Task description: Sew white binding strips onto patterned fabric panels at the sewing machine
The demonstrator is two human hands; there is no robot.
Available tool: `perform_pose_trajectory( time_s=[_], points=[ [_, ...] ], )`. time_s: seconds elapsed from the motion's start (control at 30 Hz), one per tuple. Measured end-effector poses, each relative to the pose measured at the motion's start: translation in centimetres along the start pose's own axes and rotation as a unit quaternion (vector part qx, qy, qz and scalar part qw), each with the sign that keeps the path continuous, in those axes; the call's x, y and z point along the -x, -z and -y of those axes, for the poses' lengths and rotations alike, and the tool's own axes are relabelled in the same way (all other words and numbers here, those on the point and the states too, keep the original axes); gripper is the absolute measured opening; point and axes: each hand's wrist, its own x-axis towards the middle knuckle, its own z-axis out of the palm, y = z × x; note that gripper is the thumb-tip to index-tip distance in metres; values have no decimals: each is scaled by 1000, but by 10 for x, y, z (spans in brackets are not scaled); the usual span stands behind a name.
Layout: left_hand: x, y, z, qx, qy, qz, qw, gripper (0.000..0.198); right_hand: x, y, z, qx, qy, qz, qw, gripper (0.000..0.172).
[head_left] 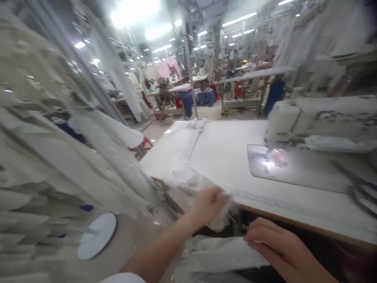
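- At nine o'clock, pale hanging cloth (59, 157) fills the left side, blurred by motion.
- At seven o'clock, a round white disc (97, 235) lies low on the floor (126, 239).
- Just left of six o'clock, the left hand (210, 204) is closed around a bunch of thin white fabric (188, 179), which rises from the fist toward eleven o'clock and lies over the near corner of the table (224, 149).
- At six o'clock, a flatter piece of lace cloth (218, 253) lies below the table edge, between the two hands.
- At five o'clock, the right hand (273, 243) rests with fingers curled loosely, fingertips touching the right edge of the lace cloth; whether it pinches the cloth cannot be told.
- At three o'clock, a white sewing machine (318, 118) stands on the table, its lamp lighting the metal plate (265, 163) under the needle.
- At four o'clock, scissors (357, 188) lie on the table, blurred.
- At twelve o'clock, other work tables (247, 76) stand well apart across the hall.
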Motion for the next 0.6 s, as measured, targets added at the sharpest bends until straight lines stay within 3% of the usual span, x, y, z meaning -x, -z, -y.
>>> perform_pose_trajectory(
  time_s=[0.03,0.07,0.17,0.27,0.37,0.4,0.43,0.47,0.53,0.6],
  points=[
    [4,-7,-5,11,-2,23,1000,26,-7,5,14,42,81,-37,995,19],
    [9,-11,-9,78,7,82,994,29,-17,9,24,86,141,-79,983,19],
    [26,-2,-19,215,25,127,968,40,-60,10,43,161,196,-181,950,22],
    [52,41,-29,196,-1,128,972,43,-99,4,60,145,190,-117,964,20],
    [76,118,-41,-25,-19,134,991,32,-118,0,69,138,186,-56,971,25],
    [80,149,-47,-155,-10,77,985,28,-121,0,68,136,175,-58,973,25],
    [83,182,-54,-301,25,-31,953,24,-123,-1,66,133,165,-60,975,24],
    [83,215,-64,-429,72,-159,886,20,-125,-2,63,130,156,-60,977,23],
    [76,277,-91,-493,101,-290,814,20,-125,-6,57,130,139,-54,980,25],
    [58,321,-121,-525,108,-361,763,27,-121,-12,54,144,124,-46,981,28]
  ],
)
